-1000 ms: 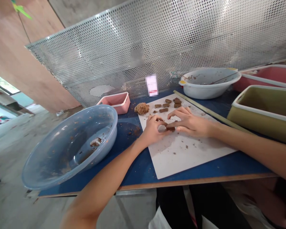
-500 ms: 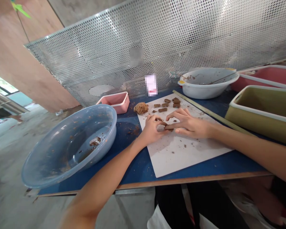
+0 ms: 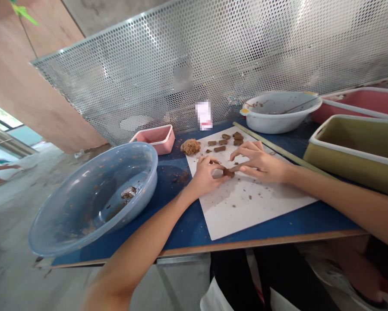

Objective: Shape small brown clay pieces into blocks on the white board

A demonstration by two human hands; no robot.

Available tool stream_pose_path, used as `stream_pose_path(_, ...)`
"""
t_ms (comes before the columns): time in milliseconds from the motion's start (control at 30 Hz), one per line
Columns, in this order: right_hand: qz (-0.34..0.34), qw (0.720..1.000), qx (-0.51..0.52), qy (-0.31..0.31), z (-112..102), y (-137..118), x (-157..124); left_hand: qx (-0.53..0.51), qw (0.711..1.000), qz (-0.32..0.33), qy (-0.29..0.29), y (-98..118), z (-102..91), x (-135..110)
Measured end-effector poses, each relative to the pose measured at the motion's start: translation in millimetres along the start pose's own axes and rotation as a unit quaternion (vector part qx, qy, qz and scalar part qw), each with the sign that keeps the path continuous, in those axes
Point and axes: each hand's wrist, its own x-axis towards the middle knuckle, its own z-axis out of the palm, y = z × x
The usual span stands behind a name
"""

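Observation:
A small brown clay piece [image 3: 228, 172] rests on the white board [image 3: 232, 222], pinched between the thumb and fingers of my left hand [image 3: 207, 176]. From the other side, my right hand [image 3: 258, 163] reaches in with its fingers apart, and the index fingertip touches the clay piece's right end. Behind my hands, several short brown clay blocks [image 3: 219, 148] lie near the board's far edge. A rough tan clay lump [image 3: 191, 147] sits at the board's far left corner. Brown crumbs are scattered over the board.
A large blue basin [image 3: 142, 207] stands left, with a small pink tub [image 3: 165, 146] behind it. A bamboo stick [image 3: 278, 150] runs along the board's right side. Beyond it are a white basin [image 3: 274, 124], an olive trough [image 3: 352, 153] and a perforated metal panel [image 3: 132, 77].
My right hand has shifted slightly away from the left, uncovering more of the clay piece. My left hand keeps its pinch in nearly the same place.

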Motion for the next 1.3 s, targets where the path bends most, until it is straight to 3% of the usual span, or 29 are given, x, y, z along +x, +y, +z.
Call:
stream_pose_path(133, -0.009, 1.000, 0.025, -0.014, -0.9, -0.4, -0.8, 0.002, 1.000, 0.009, 0.000, 0.0, 0.2, 0.3)
stream_pose_path(267, 0.008, 1.000, 0.002, 0.009, -0.4, 2.3, -1.1, 0.003, 1.000, 0.003, 0.000, 0.3, -0.4, 0.2)
stream_pose_path(467, -0.040, 0.999, 0.012, -0.006, 0.8, 2.9, -2.3, 0.000, 1.000, 0.006, 0.001, -1.1, 0.9, -0.1)
stream_pose_path(633, -0.037, 0.999, -0.025, 0.029, 3.1, 4.1, -3.6, -0.001, 1.000, 0.012, 0.002, -2.3, 1.3, -0.4)
stream_pose_path(767, -0.069, 0.997, -0.005, 0.015, 3.9, 5.2, -4.5, -0.001, 1.000, 0.014, 0.000, -1.1, 0.4, -0.7)
stream_pose_path(933, -0.056, 0.997, -0.015, 0.042, 4.6, 6.1, -4.2, 0.005, 1.000, 0.004, -0.004, -0.3, 0.0, -0.1)
stream_pose_path(1100, -0.100, 0.995, -0.005, 0.020, 2.4, 5.0, -3.9, 0.008, 1.000, 0.001, -0.008, -1.3, 0.8, 0.8)
stream_pose_path(1300, -0.102, 0.993, -0.009, 0.053, 0.3, 4.9, -5.0, 0.013, 1.000, 0.003, -0.007, -0.5, -0.6, 0.5)
